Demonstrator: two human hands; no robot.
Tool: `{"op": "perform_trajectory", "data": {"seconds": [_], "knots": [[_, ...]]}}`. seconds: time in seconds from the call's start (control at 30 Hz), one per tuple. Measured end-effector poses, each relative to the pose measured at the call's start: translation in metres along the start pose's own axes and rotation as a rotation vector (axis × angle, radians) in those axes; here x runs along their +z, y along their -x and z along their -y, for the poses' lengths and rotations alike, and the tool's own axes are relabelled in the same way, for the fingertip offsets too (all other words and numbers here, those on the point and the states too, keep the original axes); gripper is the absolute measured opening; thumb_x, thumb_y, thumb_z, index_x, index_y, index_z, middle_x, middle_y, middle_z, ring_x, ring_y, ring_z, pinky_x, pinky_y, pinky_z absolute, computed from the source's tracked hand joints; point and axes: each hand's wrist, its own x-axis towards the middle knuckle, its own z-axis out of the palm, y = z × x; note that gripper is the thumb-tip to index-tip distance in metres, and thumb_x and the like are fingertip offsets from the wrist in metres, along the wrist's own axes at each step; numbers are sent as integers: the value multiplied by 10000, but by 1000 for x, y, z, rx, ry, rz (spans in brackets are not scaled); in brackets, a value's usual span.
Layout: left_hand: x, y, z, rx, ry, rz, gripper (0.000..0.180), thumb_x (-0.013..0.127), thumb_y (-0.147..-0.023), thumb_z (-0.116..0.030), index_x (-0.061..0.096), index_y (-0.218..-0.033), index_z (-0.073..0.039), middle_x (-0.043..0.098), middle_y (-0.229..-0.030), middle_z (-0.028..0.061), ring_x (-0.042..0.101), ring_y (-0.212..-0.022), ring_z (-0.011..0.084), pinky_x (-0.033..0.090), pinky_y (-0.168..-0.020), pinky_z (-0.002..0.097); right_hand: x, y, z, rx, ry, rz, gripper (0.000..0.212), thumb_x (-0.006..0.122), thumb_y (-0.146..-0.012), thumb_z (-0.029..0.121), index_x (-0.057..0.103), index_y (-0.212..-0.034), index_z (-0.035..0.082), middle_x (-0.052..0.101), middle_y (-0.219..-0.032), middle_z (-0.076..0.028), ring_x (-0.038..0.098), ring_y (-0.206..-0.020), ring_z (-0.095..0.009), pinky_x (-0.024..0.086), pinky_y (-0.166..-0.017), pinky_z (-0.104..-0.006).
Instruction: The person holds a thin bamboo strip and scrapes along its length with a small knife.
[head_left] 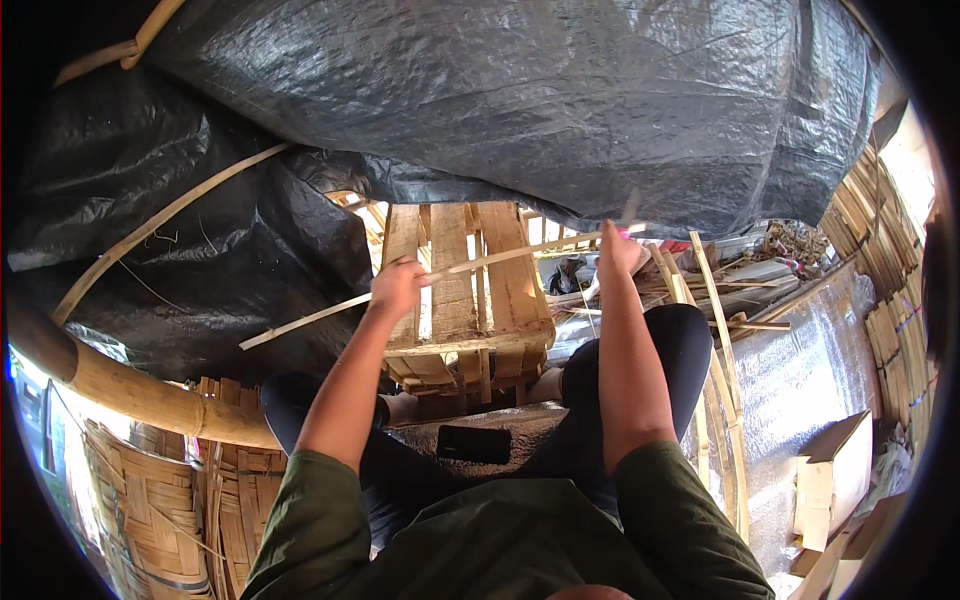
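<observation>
A long thin bamboo strip (325, 318) slants across in front of me, its low end at the left and its high end at the right. My left hand (398, 284) is closed round it near the middle. At the strip's far right end is my right hand (619, 252), closed on what looks like a small knife (632, 206), blurred, with a bit of pink at its base. Whether its edge touches the strip, I cannot tell. Under the strip stands a low slatted wooden bench (455, 310), between my feet.
A black phone (474, 444) lies on the silvery mat between my legs. Several long bamboo strips (715, 330) lean beside my right knee. Black plastic sheeting (520, 100) hangs ahead and at the left. A thick bamboo pole (160, 402), woven bamboo (150, 500) and a cardboard box (835, 475) flank me.
</observation>
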Motion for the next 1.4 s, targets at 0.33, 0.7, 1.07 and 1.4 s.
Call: {"op": "perform_trajectory", "data": {"seconds": [0.33,0.7,1.07,1.4], "knots": [[-41,22,78,-50,69,363,345,795,-804,-170,672,-1113,-76,669,-1105,153,668,-1011,267,534,-827,384,41,40,-27,-116,292,513,446,913,-648,337,723,-848,-14,701,-811,-89,631,-725,-155,501,-680,-342],[4,30,31,37,440,171,218,711,-906,-206,646,-991,-15,672,-950,156,669,-911,327,512,-793,416,21,57,5,-90,368,711,350,777,-822,314,660,-870,-12,569,-638,-39,506,-475,-143,415,-410,-325],[30,23,25,74,413,-151,129,756,-831,-138,746,-887,-22,657,-813,117,650,-730,265,496,-615,359,-20,43,18,-432,677,530,288,511,-1006,250,673,-1007,12,655,-765,-243,674,-757,-408,502,-690,-443],[36,4,19,36,357,-91,207,795,-801,-216,765,-914,-46,612,-742,86,601,-720,266,475,-643,385,7,-2,-29,-458,831,97,422,556,-968,322,670,-793,-45,621,-651,-237,641,-645,-408,487,-615,-451]]}}
